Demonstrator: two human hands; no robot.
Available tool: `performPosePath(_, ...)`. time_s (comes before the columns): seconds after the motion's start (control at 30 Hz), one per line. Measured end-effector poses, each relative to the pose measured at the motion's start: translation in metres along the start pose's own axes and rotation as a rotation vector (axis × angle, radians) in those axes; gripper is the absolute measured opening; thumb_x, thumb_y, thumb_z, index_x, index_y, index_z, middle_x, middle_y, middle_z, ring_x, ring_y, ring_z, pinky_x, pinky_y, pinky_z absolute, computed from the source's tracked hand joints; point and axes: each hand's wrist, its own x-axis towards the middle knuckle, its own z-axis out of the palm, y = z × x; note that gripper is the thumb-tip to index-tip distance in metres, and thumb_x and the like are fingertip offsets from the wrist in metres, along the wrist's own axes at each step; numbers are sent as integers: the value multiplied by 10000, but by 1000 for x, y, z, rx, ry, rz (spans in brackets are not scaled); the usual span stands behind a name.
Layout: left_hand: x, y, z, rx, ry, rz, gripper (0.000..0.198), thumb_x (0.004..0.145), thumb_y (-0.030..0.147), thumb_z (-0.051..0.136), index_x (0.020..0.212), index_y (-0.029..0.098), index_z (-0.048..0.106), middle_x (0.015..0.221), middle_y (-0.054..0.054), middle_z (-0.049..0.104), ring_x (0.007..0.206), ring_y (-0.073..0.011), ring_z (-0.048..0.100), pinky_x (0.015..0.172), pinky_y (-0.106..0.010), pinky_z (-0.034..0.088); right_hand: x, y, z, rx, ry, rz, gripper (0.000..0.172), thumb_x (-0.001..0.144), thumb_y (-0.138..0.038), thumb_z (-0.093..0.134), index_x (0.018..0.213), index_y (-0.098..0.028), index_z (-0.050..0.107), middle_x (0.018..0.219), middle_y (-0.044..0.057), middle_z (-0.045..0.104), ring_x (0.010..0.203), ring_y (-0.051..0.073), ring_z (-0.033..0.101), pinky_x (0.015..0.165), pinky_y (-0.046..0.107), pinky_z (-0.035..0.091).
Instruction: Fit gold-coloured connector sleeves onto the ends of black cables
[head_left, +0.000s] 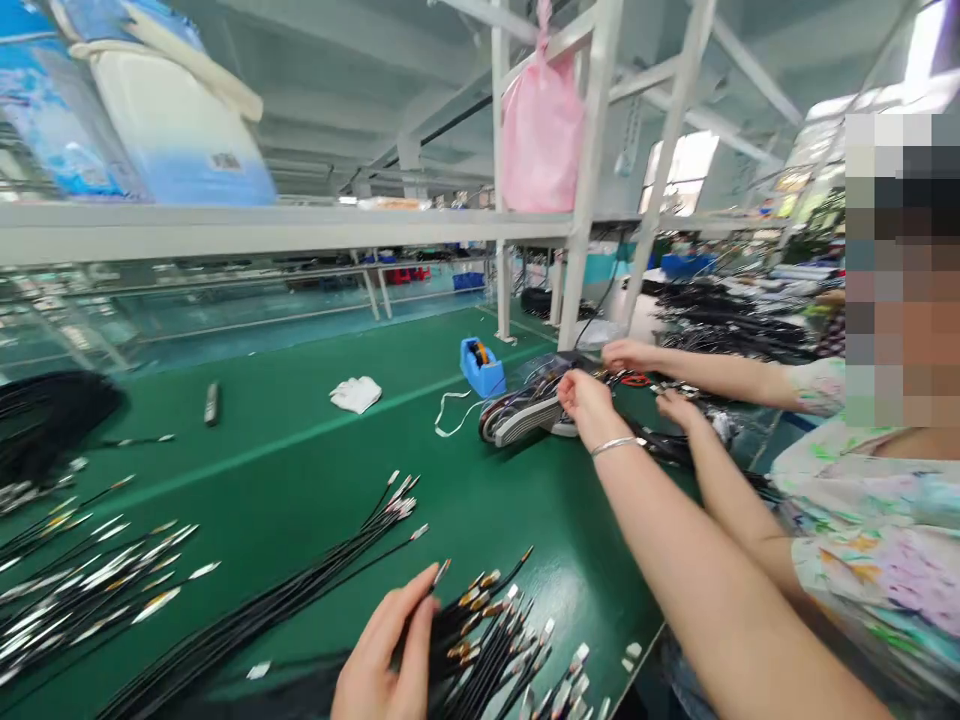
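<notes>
My left hand is at the bottom centre, thumb and forefinger pinched on a black cable near its copper-coloured tip. Right beside it lies a dense bundle of black cables with white and orange-brown ends. My right hand, with a bracelet at the wrist, reaches far forward. Its fingers are closed beside a coil of grey flat cable; whatever they hold is too small to make out. Long black cables with white connectors lie left of my left hand.
A person at the right works with both hands near dark cables. On the green table are a blue tape dispenser, a white glove and more cable bundles at left. A shelf crosses above; a pink bag hangs there.
</notes>
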Motion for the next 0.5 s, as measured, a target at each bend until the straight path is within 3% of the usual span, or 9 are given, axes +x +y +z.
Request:
performPosePath(0.07,2,5,-4,-72,-49,-185,398,770,470,572,1031,192,688,896,-71,682,735,-184,603,687,-290,485,-5,-5,0,7,-21,6,206,882,-154,543,683,-99,539,540,-42,499,427,41,446,432,154,402)
performPosePath(0.17,4,6,-7,-335,-109,-386,481,738,474,629,1091,148,656,853,-80,664,600,-117,508,516,-225,399,-27,1,-12,49,-143,-27,137,837,-138,559,701,-123,571,620,-23,575,550,41,555,554,137,470)
performPosePath(0.23,4,6,-8,-498,-100,-472,488,693,443,685,1068,132,660,842,-79,649,565,-86,456,461,-195,328,-58,19,-31,49,-377,-80,65,788,-200,623,791,-136,632,754,15,638,687,94,619,640,197,511)
performPosePath(0.37,3,11,-9,-645,-127,-534,425,653,384,732,976,113,681,754,-53,612,528,-57,417,438,-174,274,-142,72,-65,-350,-791,-107,221,789,-367,660,823,-149,666,828,55,670,784,150,618,756,268,492)
performPosePath(0.5,1,14,-11,-691,-191,-501,350,691,358,721,947,126,665,702,-24,595,485,-34,399,418,-154,236,-194,105,-63,-509,-1017,-132,203,838,-347,591,798,-154,639,855,50,664,816,161,595,760,276,469)
